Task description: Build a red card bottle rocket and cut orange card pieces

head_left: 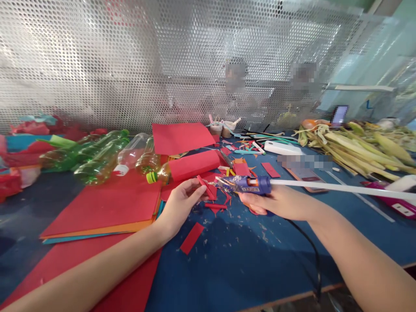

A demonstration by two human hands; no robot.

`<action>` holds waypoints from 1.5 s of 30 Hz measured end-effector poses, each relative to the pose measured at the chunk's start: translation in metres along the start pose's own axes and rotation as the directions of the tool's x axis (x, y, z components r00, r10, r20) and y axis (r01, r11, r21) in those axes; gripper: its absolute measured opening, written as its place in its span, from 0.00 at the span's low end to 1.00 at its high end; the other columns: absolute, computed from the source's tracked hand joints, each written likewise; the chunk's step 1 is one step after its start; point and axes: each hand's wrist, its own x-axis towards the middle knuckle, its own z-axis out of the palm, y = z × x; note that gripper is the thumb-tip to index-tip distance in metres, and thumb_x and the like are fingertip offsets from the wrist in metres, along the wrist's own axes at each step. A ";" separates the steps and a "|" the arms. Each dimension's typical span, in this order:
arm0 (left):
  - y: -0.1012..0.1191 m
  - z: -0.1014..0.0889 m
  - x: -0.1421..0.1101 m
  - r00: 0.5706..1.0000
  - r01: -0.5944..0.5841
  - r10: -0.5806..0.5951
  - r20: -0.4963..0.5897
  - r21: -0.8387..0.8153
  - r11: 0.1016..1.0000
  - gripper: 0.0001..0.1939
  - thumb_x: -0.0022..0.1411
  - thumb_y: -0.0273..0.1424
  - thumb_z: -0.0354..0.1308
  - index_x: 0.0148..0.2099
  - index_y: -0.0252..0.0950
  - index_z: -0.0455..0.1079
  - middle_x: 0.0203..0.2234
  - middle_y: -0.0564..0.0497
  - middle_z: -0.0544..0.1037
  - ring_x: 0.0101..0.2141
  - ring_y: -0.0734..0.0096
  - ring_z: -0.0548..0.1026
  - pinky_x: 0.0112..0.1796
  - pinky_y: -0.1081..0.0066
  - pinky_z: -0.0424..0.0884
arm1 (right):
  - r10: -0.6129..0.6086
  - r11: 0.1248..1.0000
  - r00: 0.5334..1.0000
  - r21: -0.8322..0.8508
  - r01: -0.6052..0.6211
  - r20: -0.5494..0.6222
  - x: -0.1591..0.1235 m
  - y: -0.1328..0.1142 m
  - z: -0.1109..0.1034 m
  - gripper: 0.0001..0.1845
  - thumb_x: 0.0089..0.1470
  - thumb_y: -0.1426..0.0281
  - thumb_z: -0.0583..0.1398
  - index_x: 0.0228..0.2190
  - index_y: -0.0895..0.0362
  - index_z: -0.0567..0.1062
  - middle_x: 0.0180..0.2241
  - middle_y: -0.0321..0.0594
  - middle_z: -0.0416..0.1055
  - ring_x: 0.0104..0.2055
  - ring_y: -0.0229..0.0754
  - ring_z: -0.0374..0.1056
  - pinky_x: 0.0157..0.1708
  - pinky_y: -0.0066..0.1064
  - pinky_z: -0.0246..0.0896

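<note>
My left hand [183, 201] pinches a small folded strip of red paper [206, 188] above the blue table. In my right hand [269, 203] is a blue hot glue gun [250, 185], my fingers closed round its handle. Its nozzle points left and reaches close to the red strip; whether it touches, I cannot tell. A long white glue stick [320, 185] sticks out of the gun's back toward the right. Red paper scraps lie under both hands, and one red rectangle [192, 238] lies nearer me. Just beyond is a bottle wrapped in red paper [195, 165], its yellow-green cap facing left.
Coloured paper sheets [110, 208] are stacked at the left, with green plastic bottles [103, 159] behind. Dried corn husks [357, 145] pile up at the right, near a phone [305, 175]. The gun's black cord [310, 245] runs to the front edge. A perforated screen [182, 65] stands behind.
</note>
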 end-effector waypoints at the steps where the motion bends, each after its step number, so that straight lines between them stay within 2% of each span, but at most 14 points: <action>1: 0.000 0.000 0.000 1.000 0.002 -0.002 -0.003 0.004 1.000 0.14 0.53 0.40 0.62 0.37 0.35 0.72 0.33 0.49 0.79 0.36 0.66 0.77 0.42 0.67 0.73 | 0.026 1.000 1.000 -0.001 -0.026 0.003 0.000 -0.001 0.001 0.30 0.56 0.44 0.49 0.20 0.56 0.63 0.20 0.34 0.63 0.23 0.35 0.60 0.28 0.30 0.56; 4: 0.000 0.001 -0.001 1.000 0.000 0.001 -0.016 0.023 1.000 0.14 0.53 0.40 0.63 0.37 0.35 0.73 0.33 0.50 0.79 0.35 0.66 0.76 0.41 0.67 0.73 | 0.067 0.998 0.998 0.003 -0.067 -0.004 0.002 -0.003 0.003 0.30 0.54 0.43 0.49 0.20 0.56 0.62 0.19 0.32 0.61 0.21 0.33 0.57 0.25 0.28 0.53; 14: -0.001 0.000 0.000 1.000 0.007 -0.006 -0.003 0.026 1.000 0.15 0.52 0.40 0.64 0.36 0.34 0.72 0.34 0.50 0.78 0.35 0.67 0.76 0.41 0.67 0.74 | -0.028 0.999 1.000 -0.047 0.028 -0.004 0.002 -0.004 0.003 0.28 0.58 0.48 0.50 0.19 0.56 0.60 0.18 0.30 0.59 0.20 0.32 0.57 0.24 0.26 0.54; 21: -0.003 0.000 0.000 1.000 -0.003 0.003 0.024 0.018 1.000 0.13 0.51 0.39 0.65 0.34 0.36 0.74 0.32 0.51 0.79 0.33 0.67 0.76 0.40 0.68 0.74 | -0.029 0.998 0.999 -0.056 0.026 -0.038 0.002 -0.008 0.003 0.26 0.58 0.50 0.51 0.18 0.55 0.61 0.17 0.30 0.58 0.20 0.32 0.55 0.22 0.26 0.52; 39: -0.001 0.000 0.000 1.000 0.018 -0.018 0.002 0.051 0.999 0.17 0.51 0.41 0.64 0.40 0.35 0.75 0.38 0.48 0.81 0.36 0.64 0.77 0.42 0.66 0.73 | -0.019 0.996 0.999 -0.092 0.017 -0.027 -0.001 -0.006 0.003 0.28 0.58 0.47 0.49 0.18 0.55 0.60 0.17 0.30 0.58 0.19 0.33 0.56 0.23 0.26 0.53; 45: -0.003 0.000 -0.001 1.000 0.024 -0.025 0.016 0.046 0.999 0.14 0.50 0.40 0.65 0.38 0.38 0.77 0.35 0.52 0.82 0.35 0.65 0.78 0.42 0.68 0.73 | -0.014 0.996 0.999 -0.088 0.010 -0.041 0.000 -0.004 0.004 0.27 0.57 0.48 0.50 0.19 0.55 0.61 0.17 0.31 0.58 0.20 0.34 0.56 0.21 0.26 0.52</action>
